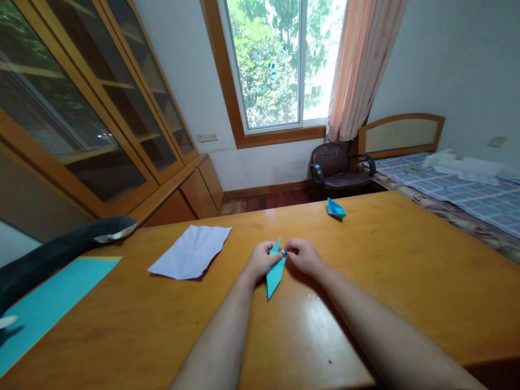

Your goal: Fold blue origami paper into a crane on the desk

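Upper end of the folded teal paper [275, 275] was covered by the fingertips of both hands, teal sheet [49, 303] at the desk's left edge was cut off by the frame, dark object [57, 252] over it stayed unidentifiable

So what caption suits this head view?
Both hands, left hand and right hand, pinch a folded teal paper over a wooden table.

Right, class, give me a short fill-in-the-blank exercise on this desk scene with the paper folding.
1. Both hands, the left hand and the right hand, pinch a folded piece of ____ paper.
2. The creased white sheet lies to the ____ of the hands.
3. A small paper boat sits on the ____ table.

Missing words: blue; left; wooden
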Tool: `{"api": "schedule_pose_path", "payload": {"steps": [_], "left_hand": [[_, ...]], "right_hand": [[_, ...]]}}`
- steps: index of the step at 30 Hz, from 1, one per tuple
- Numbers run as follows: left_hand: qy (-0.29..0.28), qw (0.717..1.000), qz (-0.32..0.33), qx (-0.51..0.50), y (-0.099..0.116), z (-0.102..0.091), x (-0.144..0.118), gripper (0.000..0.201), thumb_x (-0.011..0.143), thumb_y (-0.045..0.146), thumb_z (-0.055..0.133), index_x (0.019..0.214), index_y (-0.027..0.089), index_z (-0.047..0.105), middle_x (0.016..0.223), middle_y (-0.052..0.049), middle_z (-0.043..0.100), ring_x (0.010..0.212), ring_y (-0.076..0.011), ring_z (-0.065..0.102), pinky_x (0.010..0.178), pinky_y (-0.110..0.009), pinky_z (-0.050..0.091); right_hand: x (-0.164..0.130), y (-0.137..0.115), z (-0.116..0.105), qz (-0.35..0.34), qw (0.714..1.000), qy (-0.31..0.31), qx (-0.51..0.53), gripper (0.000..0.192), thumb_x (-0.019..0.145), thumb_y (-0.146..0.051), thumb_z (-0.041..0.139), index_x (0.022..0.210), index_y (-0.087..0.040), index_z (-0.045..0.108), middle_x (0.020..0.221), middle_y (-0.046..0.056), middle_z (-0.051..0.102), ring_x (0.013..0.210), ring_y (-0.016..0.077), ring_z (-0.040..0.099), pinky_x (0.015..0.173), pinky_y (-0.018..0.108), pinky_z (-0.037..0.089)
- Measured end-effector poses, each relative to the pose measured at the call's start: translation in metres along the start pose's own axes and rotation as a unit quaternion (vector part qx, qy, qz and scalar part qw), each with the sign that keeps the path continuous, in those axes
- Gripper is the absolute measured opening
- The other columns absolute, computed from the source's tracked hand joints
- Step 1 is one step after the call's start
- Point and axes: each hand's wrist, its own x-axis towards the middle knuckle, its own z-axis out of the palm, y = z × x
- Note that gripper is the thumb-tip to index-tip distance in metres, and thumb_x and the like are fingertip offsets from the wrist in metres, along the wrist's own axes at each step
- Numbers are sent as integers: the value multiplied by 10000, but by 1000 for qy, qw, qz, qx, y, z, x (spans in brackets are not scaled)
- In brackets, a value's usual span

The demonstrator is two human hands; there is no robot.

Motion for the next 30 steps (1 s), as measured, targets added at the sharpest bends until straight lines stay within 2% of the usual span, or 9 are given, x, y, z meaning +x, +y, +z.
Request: {"api": "schedule_pose_path", "payload": {"steps": [6, 13, 18, 25, 30], "left_hand": [[-6, 1000, 11, -15, 0, 2, -1, 300, 545, 287, 796, 762, 123, 670, 649, 10, 623, 564, -94, 513, 551, -202, 397], [-24, 1000, 10, -17, 0, 0, -1, 348, 485, 328, 844, 704, 125, 665, 603, 22, 596, 536, -88, 498, 541, -206, 390], [-24, 1000, 10, 10, -2, -2, 0, 365, 510, 385, 836, 682, 116, 658, 594, 17, 590, 524, -88, 484, 528, -212, 378], [-23, 1000, 2, 17, -2, -1, 0, 397, 527, 442, 823, 669, 116, 645, 586, 15, 580, 516, -90, 478, 512, -213, 367], [-15, 1000, -2, -6, -2, -1, 0, 386, 534, 435, 815, 665, 117, 640, 580, 20, 569, 507, -82, 462, 499, -207, 351]], "right_hand": [[-1, 1, 2, 28, 999, -21, 36, 134, 727, -148, 533, 700, -171, 663, 685, 8, 672, 641, 140, 573, 630, 241, 430], [-1, 7, 4, 96, 990, -34, 102, 79, 676, -207, 566, 639, -170, 625, 588, -15, 608, 559, 122, 516, 540, 226, 397], [1, 8, 3, 102, 979, -65, 166, 99, 679, -247, 557, 629, -170, 593, 550, -28, 563, 526, 109, 488, 516, 220, 383], [2, 5, 0, 101, 982, -39, 156, 146, 670, -288, 588, 581, -178, 550, 534, -36, 512, 519, 100, 443, 493, 218, 342], [2, 2, 1, 144, 966, -49, 209, 195, 668, -348, 621, 605, -188, 529, 509, -51, 485, 469, 92, 419, 442, 211, 331]]}}
